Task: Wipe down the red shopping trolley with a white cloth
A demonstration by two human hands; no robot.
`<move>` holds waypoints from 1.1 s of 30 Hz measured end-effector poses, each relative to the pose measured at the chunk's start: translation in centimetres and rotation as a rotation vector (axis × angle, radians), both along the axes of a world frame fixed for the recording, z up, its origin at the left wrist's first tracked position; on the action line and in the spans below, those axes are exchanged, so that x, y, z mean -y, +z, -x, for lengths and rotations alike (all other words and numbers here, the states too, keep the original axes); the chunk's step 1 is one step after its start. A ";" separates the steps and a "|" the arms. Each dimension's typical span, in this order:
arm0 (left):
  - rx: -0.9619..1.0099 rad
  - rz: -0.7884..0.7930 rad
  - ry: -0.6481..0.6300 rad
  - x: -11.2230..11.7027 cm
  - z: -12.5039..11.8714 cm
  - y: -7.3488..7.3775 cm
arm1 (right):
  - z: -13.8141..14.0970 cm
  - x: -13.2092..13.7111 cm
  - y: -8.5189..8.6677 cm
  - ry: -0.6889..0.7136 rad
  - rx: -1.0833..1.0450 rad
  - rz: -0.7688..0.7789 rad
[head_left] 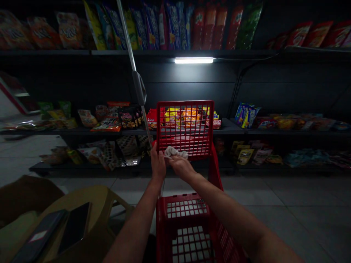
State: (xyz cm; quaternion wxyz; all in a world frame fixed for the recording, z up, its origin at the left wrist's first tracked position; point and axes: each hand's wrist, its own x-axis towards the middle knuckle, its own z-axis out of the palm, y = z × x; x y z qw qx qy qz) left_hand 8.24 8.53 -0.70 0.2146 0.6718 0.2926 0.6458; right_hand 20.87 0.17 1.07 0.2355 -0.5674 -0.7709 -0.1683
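A red plastic shopping basket (185, 197) with grid walls stands in front of me, its upright grid panel (185, 103) at the far end. My left hand (158, 162) is closed around the lower left corner of that panel, with its fingers pointing up along the edge. In my right hand (181, 166) is a crumpled white cloth (175, 151), pressed against the panel's lower left part. My two hands are close together, and the right fingers are partly hidden by the cloth. A slim metal pole (128, 40) with a grey fitting rises just left of the panel.
Dark shelves (192, 53) with bagged snacks (172, 25) run across the back, lit by a tube light (194, 60). At lower left, a dark flat device (74, 226) and a dark case (41, 233) lie on a tan chair or stool (93, 193). The floor (274, 219) is tiled.
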 end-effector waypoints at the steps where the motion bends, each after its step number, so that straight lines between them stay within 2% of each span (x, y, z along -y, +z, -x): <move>1: 0.006 0.017 -0.008 0.0 0.1 0.0 | 1.3 -1.0 0.2 0.058 0.004 0.022; 3: 0.006 0.038 -0.013 0.0 0.2 0.1 | 2.6 -2.2 0.5 0.091 0.031 0.050; 5: 0.000 0.041 -0.017 0.0 0.3 0.1 | 2.0 -2.1 0.8 0.056 0.083 0.052; 11: -0.021 -0.016 -0.023 0.1 0.1 0.3 | -6.0 3.4 -0.3 -0.140 0.168 0.044; 14: -0.035 -0.038 0.004 0.1 -0.3 0.2 | -7.9 5.4 -1.1 -0.273 0.132 0.047; 16: -0.037 -0.047 0.013 0.0 -0.6 0.0 | -7.0 5.1 -1.5 -0.325 0.093 0.046; 18: -0.035 -0.054 0.018 0.0 -0.9 -0.2 | -4.6 3.8 -1.6 -0.315 0.079 0.051; 22: -0.012 -0.032 0.003 0.0 -0.8 -0.2 | 0.7 0.1 -0.9 -0.200 0.138 0.077; 25: -0.018 -0.021 -0.005 0.0 -0.3 0.0 | 1.7 -0.7 -0.6 -0.133 0.145 0.091; 27: -0.025 -0.025 0.003 -0.1 0.0 0.1 | 0.3 0.1 -0.9 -0.123 0.141 0.092; 30: -0.028 -0.030 0.003 -0.3 0.2 -0.1 | -3.5 2.5 -1.6 -0.209 0.094 0.164; 33: -0.035 -0.035 -0.005 -0.5 -0.1 -0.3 | -7.2 5.0 -0.9 -0.301 0.032 0.229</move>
